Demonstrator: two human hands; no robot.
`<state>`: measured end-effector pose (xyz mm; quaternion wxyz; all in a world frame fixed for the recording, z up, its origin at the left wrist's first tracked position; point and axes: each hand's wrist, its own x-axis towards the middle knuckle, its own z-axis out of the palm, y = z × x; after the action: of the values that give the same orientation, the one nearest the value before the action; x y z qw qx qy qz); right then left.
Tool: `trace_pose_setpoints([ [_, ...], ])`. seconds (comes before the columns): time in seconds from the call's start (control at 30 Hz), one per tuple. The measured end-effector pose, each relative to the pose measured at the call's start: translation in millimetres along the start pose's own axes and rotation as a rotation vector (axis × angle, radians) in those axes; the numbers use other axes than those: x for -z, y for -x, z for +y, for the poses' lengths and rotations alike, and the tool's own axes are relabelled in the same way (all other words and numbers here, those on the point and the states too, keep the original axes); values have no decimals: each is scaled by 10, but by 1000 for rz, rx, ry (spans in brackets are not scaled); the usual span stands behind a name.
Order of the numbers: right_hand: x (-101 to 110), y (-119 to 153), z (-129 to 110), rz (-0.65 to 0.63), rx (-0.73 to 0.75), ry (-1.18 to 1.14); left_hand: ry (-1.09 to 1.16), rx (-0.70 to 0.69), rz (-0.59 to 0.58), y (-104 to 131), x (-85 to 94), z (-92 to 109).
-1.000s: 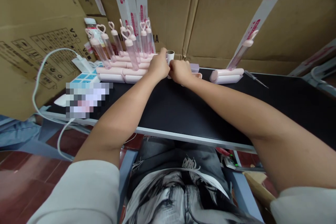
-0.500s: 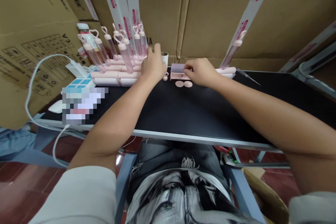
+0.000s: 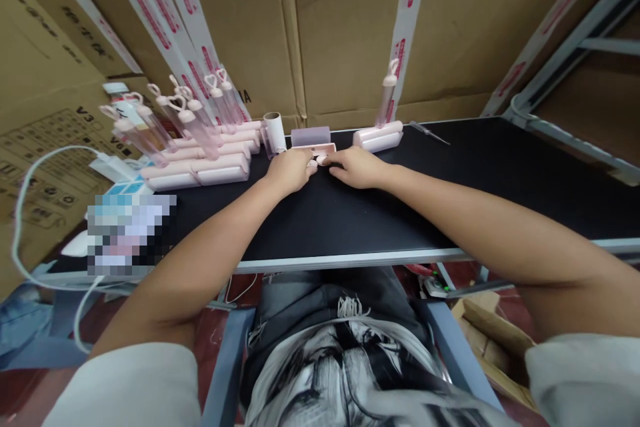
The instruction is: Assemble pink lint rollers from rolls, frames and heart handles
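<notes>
My left hand (image 3: pixel 291 171) rests low over the black table, fingers closed at a small round pink disc (image 3: pixel 313 163). Beside it my right hand (image 3: pixel 358 167) has its bent fingers at a second pink disc (image 3: pixel 323 160); whether that disc is lifted or still lies on the table I cannot tell. Just behind both hands stands a pink case (image 3: pixel 327 149) with its lilac flap (image 3: pixel 311 137) raised. A white cardboard tube (image 3: pixel 273 130) stands upright behind my left hand. The small heart-topped piece near it is mostly hidden.
Pink cylinders (image 3: pixel 220 168) with clear heart-topped tubes (image 3: pixel 193 130) stand in rows at left. Another such cylinder (image 3: pixel 379 138) is at right, near a thin pointed tool (image 3: pixel 430 133). A power strip (image 3: pixel 123 180) and white cable lie left. Cardboard (image 3: pixel 345 27) walls the back.
Both hands have come down and together in front of the pink case, to the discs. My left hand has left the cardboard tube area. The camera view has turned to the right.
</notes>
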<state>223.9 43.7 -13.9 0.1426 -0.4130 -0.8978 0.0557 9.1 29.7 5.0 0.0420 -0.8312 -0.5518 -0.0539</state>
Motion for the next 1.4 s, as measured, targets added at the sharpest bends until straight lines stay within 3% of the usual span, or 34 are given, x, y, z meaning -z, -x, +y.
trace_pose_setpoints([
  [0.43,22,15,42,-44,79,-58,135,145,170,-51,-81,-69],
  [0.77,-36,10,81,-23,131,-129,73,161,82,-47,-114,-83],
  [0.83,20,29,75,106,149,-191,74,158,79,-17,-99,-67],
  [0.9,164,82,85,334,104,-194,67,137,69,15,-86,-48],
  [1.07,675,284,320,971,-269,2,61,61,77,73,-62,23],
  [1.13,765,303,497,1096,-376,-40,65,45,76,85,-49,50],
  [1.17,767,290,591,1102,-417,-83,69,34,73,90,-43,60],
  [1.27,650,187,847,948,-523,-262,94,-6,65,100,-34,65],
  [1.4,450,75,1035,575,-598,-230,144,-54,95,99,-60,32],
])
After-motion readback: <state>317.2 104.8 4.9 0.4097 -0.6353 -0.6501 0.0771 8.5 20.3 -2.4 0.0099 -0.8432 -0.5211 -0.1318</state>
